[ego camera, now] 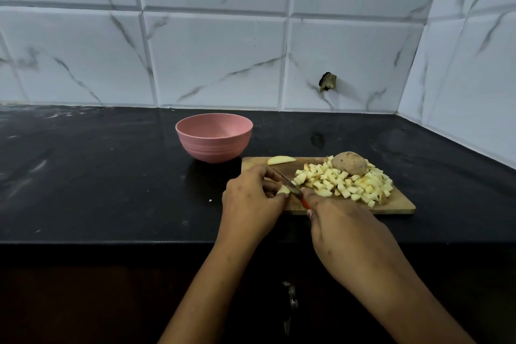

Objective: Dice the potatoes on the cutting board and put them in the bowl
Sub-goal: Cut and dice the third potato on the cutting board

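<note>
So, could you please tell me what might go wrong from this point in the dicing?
The left hand pinches a small potato piece right against the knife that the right hand grips, so a fingertip could get nicked. The diced pile lies close to the edge of the cutting board; cubes may spill onto the counter.

The right hand [343,220] hides most of the grip of the small red-handled knife [291,186]; the left hand [251,198] covers much of a pale potato piece [284,190] and the near-left corner of the rectangular wooden cutting board [396,206].
</note>
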The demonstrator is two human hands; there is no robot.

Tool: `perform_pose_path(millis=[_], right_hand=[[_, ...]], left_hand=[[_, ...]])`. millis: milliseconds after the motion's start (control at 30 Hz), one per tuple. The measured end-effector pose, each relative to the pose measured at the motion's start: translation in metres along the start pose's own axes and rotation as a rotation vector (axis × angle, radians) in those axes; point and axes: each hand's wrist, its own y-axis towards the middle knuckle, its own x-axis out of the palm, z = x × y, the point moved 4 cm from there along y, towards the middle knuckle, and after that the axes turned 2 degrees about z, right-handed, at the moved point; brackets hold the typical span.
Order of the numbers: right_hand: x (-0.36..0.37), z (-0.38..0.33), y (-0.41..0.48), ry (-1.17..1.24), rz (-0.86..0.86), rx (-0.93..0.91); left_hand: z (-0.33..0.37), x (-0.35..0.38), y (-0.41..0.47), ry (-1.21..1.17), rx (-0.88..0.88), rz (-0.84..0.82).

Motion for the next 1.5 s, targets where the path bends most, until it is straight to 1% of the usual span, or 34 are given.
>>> perform_pose_path(millis=[233, 333, 433, 533, 667, 767, 933, 1000, 1067, 1167, 1233, 1300, 1400, 1500], right_hand=[[0.002, -0.002, 0.007, -0.06, 0.011, -0.026], [0.001, 0.008, 0.006, -0.063, 0.05, 0.009], [-0.002, 0.016, 0.003, 0.01, 0.065, 0.037], [-0.008, 0.014, -0.002, 0.075, 0.088, 0.019], [-0.01, 0.006, -0.01, 0.107, 0.087, -0.018], [-0.008, 0.003, -0.012, 0.066, 0.05, -0.023], [0.0, -0.007, -0.008, -0.116, -0.04, -0.04], [0.003, -0.01, -0.002, -0.157, -0.047, -0.03], [0.004, -0.006, 0.005, -0.162, -0.013, -0.02], [0.0, 0.007, 0.007, -0.124, 0.033, 0.041], [-0.001, 0.012, 0.004, -0.071, 0.034, 0.065], [-0.004, 0.01, 0.001, -0.023, 0.021, 0.054], [-0.008, 0.005, -0.007, 0.017, 0.056, 0.005], [-0.008, 0.001, -0.011, 0.024, 0.055, -0.025]], left_hand=[[-0.001, 0.001, -0.001, 0.005, 0.012, 0.012], [-0.001, 0.003, -0.001, 0.029, 0.026, -0.017], [-0.001, 0.005, -0.001, 0.03, 0.03, -0.03], [-0.003, 0.004, -0.001, 0.03, 0.05, 0.009], [-0.002, 0.0, 0.0, 0.101, 0.039, -0.009], [0.0, -0.001, 0.002, 0.172, 0.046, -0.008], [0.0, 0.0, 0.002, 0.188, 0.053, 0.04], [0.0, -0.001, 0.001, 0.188, 0.063, 0.066], [0.0, -0.002, 0.001, 0.187, 0.062, 0.075], [0.0, -0.002, 0.001, 0.201, 0.058, 0.096], [0.001, -0.002, 0.001, 0.206, 0.06, 0.107], [0.0, -0.003, 0.001, 0.186, 0.065, 0.094], [0.0, -0.006, 0.0, 0.117, 0.071, 0.056], [0.003, -0.008, -0.001, 0.093, 0.08, 0.035]])
